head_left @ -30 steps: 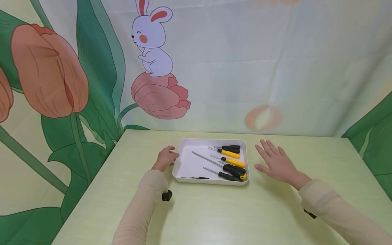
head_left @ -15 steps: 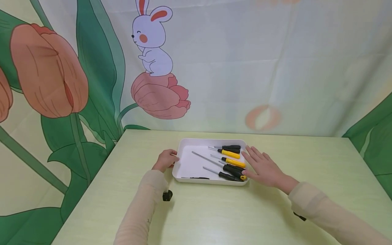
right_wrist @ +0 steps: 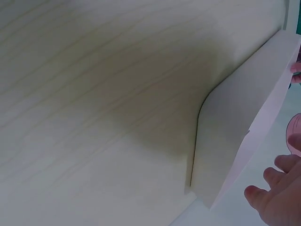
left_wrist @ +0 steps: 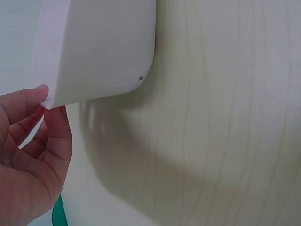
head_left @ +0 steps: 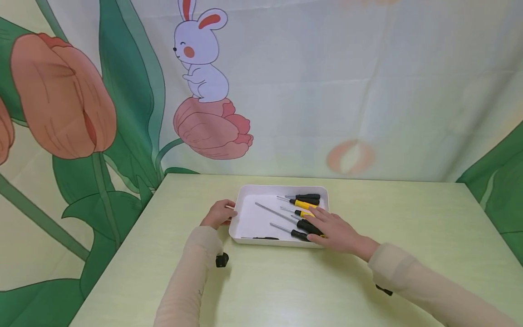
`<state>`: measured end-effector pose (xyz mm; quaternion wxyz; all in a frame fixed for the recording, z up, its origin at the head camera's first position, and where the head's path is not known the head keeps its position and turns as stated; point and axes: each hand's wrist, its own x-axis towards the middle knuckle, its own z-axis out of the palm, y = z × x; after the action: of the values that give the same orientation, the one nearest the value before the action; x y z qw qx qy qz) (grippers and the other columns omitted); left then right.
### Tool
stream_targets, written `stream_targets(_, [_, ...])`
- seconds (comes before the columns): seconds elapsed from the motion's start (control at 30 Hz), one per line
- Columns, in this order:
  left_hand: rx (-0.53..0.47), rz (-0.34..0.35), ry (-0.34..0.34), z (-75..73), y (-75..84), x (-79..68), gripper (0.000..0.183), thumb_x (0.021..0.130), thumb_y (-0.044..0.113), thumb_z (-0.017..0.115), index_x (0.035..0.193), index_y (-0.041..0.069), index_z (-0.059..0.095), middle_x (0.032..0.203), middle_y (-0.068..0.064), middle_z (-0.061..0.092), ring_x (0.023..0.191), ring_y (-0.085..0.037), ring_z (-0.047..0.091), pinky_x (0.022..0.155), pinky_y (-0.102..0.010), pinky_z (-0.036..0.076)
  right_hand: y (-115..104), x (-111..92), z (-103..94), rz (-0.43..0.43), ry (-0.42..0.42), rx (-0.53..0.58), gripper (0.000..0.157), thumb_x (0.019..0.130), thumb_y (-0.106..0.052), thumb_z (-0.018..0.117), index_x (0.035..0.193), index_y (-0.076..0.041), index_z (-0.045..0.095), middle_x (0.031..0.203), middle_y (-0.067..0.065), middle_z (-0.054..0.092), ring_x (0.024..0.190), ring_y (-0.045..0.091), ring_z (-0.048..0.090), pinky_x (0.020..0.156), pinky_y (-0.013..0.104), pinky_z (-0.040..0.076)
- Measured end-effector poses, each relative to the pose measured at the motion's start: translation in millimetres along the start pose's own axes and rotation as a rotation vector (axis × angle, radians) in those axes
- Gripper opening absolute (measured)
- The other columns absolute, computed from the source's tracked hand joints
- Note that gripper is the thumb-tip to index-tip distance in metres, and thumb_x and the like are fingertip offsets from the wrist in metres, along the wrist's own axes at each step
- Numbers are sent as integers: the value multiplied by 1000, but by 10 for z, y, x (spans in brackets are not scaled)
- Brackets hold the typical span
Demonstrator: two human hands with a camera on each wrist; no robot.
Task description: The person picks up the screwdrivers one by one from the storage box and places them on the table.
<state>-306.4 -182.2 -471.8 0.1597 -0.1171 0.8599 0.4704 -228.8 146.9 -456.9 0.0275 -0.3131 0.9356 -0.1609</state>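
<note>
A pale wood-grained table (head_left: 286, 290) bore a shallow white rectangular tray (head_left: 251, 218). The left hand (head_left: 216, 214) pinched the tray's left rim between thumb and fingers. Over its right end hung the right hand (head_left: 337, 232), fingers outstretched, the grip wide — contact with anything beneath was hard to judge. Inside lay black-handled screwdrivers (head_left: 307, 226), yellow-handled screwdrivers (head_left: 304, 205) and — by the near wall — a slim black tool (head_left: 265, 238).
</note>
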Motion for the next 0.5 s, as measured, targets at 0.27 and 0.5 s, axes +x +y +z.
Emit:
stream_targets(0.27, [-10,-10,-17,-26,14,-4,30,86,6,52,116,3,48,110,-16,55,88,-23,55,66,-26,45,-84,122,43,-34,-59,96,45,89,-33,48,123,-3,50,127,15,49,118,29,44,96,44,35])
stream_targets(0.5, [-32,-23,-27,-16,13,27,31,86,5,52,116,2,47,106,-14,54,87,-22,53,64,-25,44,-90,222,119,9,-83,230,38,89,-31,50,117,-6,56,108,6,62,96,19,55,84,35,43])
